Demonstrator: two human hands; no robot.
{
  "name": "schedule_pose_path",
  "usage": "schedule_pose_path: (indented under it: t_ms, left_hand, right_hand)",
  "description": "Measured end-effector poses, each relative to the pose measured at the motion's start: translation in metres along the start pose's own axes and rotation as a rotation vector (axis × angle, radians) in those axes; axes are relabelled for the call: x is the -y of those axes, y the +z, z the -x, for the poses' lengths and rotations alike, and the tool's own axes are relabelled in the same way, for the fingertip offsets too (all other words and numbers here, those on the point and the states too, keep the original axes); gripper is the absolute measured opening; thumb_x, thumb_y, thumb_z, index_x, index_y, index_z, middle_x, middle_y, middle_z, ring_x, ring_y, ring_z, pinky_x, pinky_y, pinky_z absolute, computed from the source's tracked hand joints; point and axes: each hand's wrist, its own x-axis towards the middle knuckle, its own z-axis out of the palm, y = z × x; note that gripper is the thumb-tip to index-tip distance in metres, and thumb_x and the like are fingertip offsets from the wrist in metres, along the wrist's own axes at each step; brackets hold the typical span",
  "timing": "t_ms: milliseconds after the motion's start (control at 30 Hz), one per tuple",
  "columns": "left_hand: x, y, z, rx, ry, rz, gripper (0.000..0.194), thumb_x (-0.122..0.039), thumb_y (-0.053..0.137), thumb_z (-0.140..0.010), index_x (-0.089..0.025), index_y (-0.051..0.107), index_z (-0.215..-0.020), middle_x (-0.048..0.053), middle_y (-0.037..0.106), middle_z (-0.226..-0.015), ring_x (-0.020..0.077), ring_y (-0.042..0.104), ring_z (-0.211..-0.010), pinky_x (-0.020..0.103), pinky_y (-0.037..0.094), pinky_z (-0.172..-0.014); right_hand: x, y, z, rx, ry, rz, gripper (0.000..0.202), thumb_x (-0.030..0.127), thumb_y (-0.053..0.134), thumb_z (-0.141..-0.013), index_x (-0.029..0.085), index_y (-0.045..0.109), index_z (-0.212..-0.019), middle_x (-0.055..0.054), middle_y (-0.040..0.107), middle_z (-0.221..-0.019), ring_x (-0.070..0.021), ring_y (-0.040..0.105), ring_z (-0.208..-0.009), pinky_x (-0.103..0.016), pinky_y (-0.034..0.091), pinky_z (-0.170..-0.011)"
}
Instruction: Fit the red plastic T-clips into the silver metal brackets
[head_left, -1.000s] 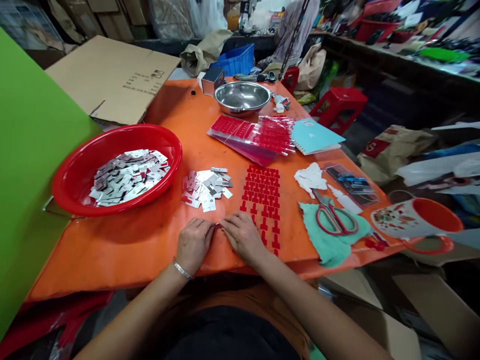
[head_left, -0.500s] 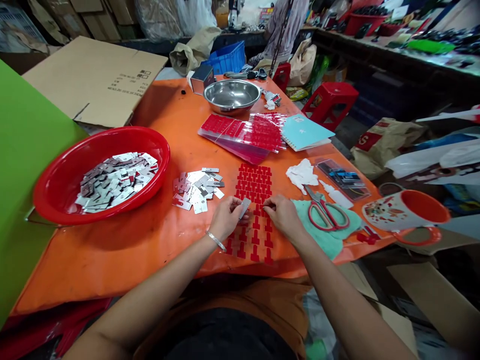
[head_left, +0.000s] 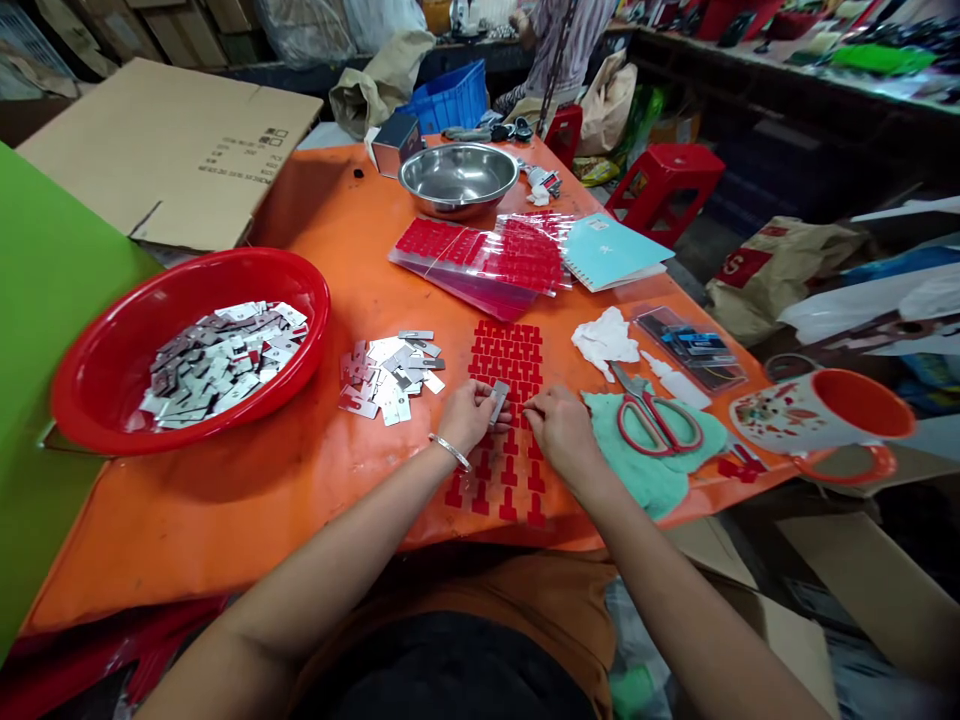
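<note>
Between the fingers of my left hand (head_left: 466, 412) is a small flat metal plate (head_left: 499, 401), tilted up. My right hand (head_left: 559, 425) is closed in a pinch just to the right of it, over the red T-shaped stickers (head_left: 508, 470); whatever its fingertips hold is too small to make out. The stickers lie in rows on the orange table, and both hands hide part of them. Left of my left hand is a loose pile of metal plates (head_left: 394, 375). A red basin (head_left: 191, 350) farther left holds many similar plates.
Scissors (head_left: 656, 425) lie on a green cloth (head_left: 637, 485) right of my right hand, near a mug (head_left: 821, 410). Behind the stickers are more red sheets (head_left: 480, 255), a blue notebook (head_left: 611, 252) and a steel bowl (head_left: 459, 180). A person (head_left: 562, 60) is in the background.
My left hand has moved slightly right, and the metal plate in it now stands more upright, closer to my right hand. My right hand stays pinched in nearly the same place.
</note>
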Motion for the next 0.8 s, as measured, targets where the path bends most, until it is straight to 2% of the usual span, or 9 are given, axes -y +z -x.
schedule_pose_path:
  t_ms: [133,233,333,433,533,633,800]
  left_hand:
    - [0.000,0.000,-0.001,-0.003,-0.020,-0.002,0.010,-0.005,0.044,-0.085,-0.014,0.044,-0.081,0.002,0.064,-0.068,0.0105,0.063,-0.052,0.026,0.055,-0.056]
    - [0.002,0.001,-0.003,-0.008,-0.028,0.003,0.011,-0.004,0.043,-0.085,-0.014,0.043,-0.080,0.001,0.063,-0.066,0.0108,0.062,-0.052,0.028,0.055,-0.056]
    - [0.003,0.002,-0.005,-0.027,-0.024,0.002,0.011,-0.006,0.044,-0.085,-0.014,0.043,-0.079,0.000,0.062,-0.064,0.0105,0.062,-0.051,0.027,0.055,-0.054]
    - [0.003,0.002,-0.006,-0.025,-0.027,0.014,0.010,-0.007,0.047,-0.085,-0.014,0.044,-0.078,0.000,0.061,-0.062,0.0101,0.061,-0.050,0.026,0.054,-0.053]
    - [0.001,0.000,-0.001,0.008,-0.035,0.050,0.009,-0.006,0.050,-0.083,-0.012,0.047,-0.078,0.001,0.062,-0.063,0.0100,0.062,-0.051,0.024,0.054,-0.054]
    - [-0.001,-0.006,0.013,0.048,-0.005,0.147,0.012,-0.004,0.060,-0.076,-0.011,0.052,-0.081,0.002,0.064,-0.069,0.0103,0.064,-0.057,0.025,0.055,-0.060]
    - [0.002,-0.021,0.032,0.069,0.014,0.271,0.020,-0.001,0.066,-0.069,-0.010,0.056,-0.084,0.004,0.067,-0.075,0.0114,0.065,-0.062,0.029,0.057,-0.069]
  right_hand:
    - [-0.003,0.000,-0.001,-0.071,-0.002,-0.125,0.010,0.015,0.050,-0.072,0.017,0.059,-0.067,-0.006,0.055,-0.074,-0.0198,0.051,-0.072,-0.032,0.042,-0.068]
    - [-0.006,-0.006,0.001,-0.073,0.030,-0.270,0.007,0.019,0.051,-0.071,0.018,0.057,-0.068,-0.004,0.055,-0.072,-0.0185,0.052,-0.069,-0.031,0.042,-0.066]
    - [-0.007,-0.015,0.004,-0.039,0.161,-0.492,0.008,0.025,0.053,-0.071,0.018,0.056,-0.069,-0.001,0.056,-0.068,-0.0160,0.053,-0.063,-0.028,0.042,-0.060]
    - [-0.005,-0.023,0.007,-0.097,0.294,-0.691,0.010,0.028,0.057,-0.070,0.018,0.056,-0.070,0.001,0.057,-0.065,-0.0138,0.052,-0.059,-0.026,0.042,-0.057]
    - [0.003,-0.026,0.008,-0.143,0.364,-0.837,0.018,0.031,0.066,-0.064,0.018,0.056,-0.071,0.001,0.057,-0.065,-0.0127,0.052,-0.058,-0.025,0.042,-0.055]
    - [0.017,-0.023,0.010,-0.099,0.381,-0.967,0.025,0.031,0.072,-0.059,0.019,0.054,-0.070,0.002,0.057,-0.064,-0.0121,0.052,-0.058,-0.024,0.041,-0.054]
    - [0.042,-0.012,0.014,-0.059,0.319,-1.002,0.019,0.027,0.069,-0.063,0.019,0.054,-0.071,0.002,0.057,-0.065,-0.0123,0.053,-0.060,-0.024,0.042,-0.057]
